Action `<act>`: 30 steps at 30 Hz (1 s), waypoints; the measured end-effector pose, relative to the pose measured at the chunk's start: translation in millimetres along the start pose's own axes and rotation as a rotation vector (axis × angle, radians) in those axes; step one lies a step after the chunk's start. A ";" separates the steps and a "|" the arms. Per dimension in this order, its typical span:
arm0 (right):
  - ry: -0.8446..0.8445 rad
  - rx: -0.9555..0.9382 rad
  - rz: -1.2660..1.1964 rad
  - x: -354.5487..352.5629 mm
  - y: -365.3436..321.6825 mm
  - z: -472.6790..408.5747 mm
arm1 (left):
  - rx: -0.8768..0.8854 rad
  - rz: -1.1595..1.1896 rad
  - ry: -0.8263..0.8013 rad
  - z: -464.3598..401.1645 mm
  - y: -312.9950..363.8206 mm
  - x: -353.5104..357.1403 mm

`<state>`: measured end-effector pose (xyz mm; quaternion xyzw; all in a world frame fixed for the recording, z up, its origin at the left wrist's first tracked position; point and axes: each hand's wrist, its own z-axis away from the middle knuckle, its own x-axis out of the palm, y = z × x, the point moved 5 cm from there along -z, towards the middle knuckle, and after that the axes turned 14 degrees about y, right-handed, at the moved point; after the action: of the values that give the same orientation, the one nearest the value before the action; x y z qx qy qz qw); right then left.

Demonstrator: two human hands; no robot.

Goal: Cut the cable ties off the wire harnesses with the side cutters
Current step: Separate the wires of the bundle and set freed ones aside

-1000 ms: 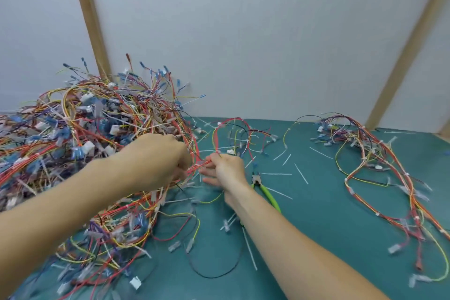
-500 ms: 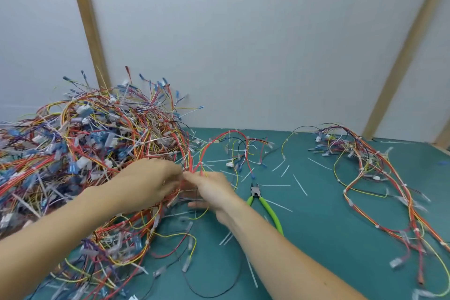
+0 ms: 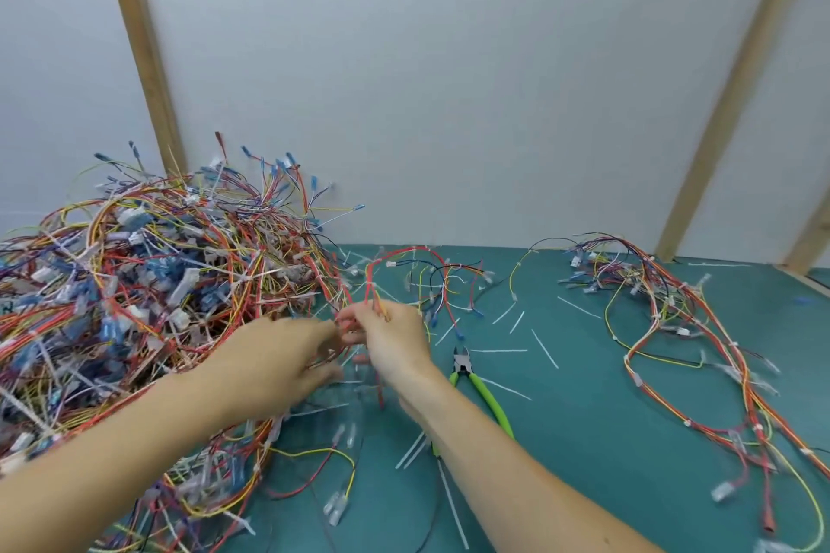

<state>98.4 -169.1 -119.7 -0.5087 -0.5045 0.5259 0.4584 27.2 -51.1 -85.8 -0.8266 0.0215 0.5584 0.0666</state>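
A big tangled heap of wire harnesses (image 3: 148, 296) fills the left of the green table. Both hands meet at its right edge. My right hand (image 3: 393, 339) pinches a bundle of red and orange wires (image 3: 373, 283) that loops up and to the right. My left hand (image 3: 278, 361) grips the same strands just to the left, its fingers blurred by motion. The side cutters (image 3: 478, 386), with lime-green handles, lie on the mat just right of my right wrist, held by neither hand.
A second, looser group of harnesses (image 3: 664, 319) sprawls over the right side. Several cut white cable ties (image 3: 543, 348) lie scattered on the green mat (image 3: 584, 453). A grey wall with slanted wooden battens stands close behind.
Both hands have shifted right and toward me, drawing the red wire bundle out of the heap. The camera view has tilted slightly. The cutters have stayed in place.
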 end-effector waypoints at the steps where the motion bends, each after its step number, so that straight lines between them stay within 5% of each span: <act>1: 0.057 0.021 -0.042 -4.1 2.3 -1.8 | -0.056 0.016 -0.069 0.5 0.7 4.3; 5: 0.213 0.249 -0.337 -16.3 19.0 -6.2 | -0.128 -0.095 -0.035 -3.3 -9.0 6.0; 10: 0.057 0.506 -0.437 -12.9 34.7 -4.9 | -0.074 0.072 -0.169 -0.1 -20.9 10.3; 13: 0.003 0.508 -0.408 -13.0 35.9 -7.1 | -0.083 0.233 -0.086 0.2 -19.4 2.3; 16: -0.208 0.459 -0.238 -1.3 29.7 3.3 | -0.041 0.044 0.024 -1.3 -19.7 -2.4; 21: 0.112 0.491 -0.577 -20.8 16.7 -17.6 | -0.147 0.100 0.053 1.4 -18.6 -1.6; 26: -0.075 0.597 -0.390 -16.7 26.9 -8.1 | -0.110 0.339 0.042 -4.1 0.1 0.6; 30: 0.012 0.677 -0.536 -22.9 31.6 -13.2 | 0.005 0.050 0.111 -7.9 12.0 3.0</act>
<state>114.0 -193.4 -149.2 -0.1838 -0.4151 0.5212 0.7227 34.3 -64.0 -86.6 -0.8553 0.0470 0.5132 0.0534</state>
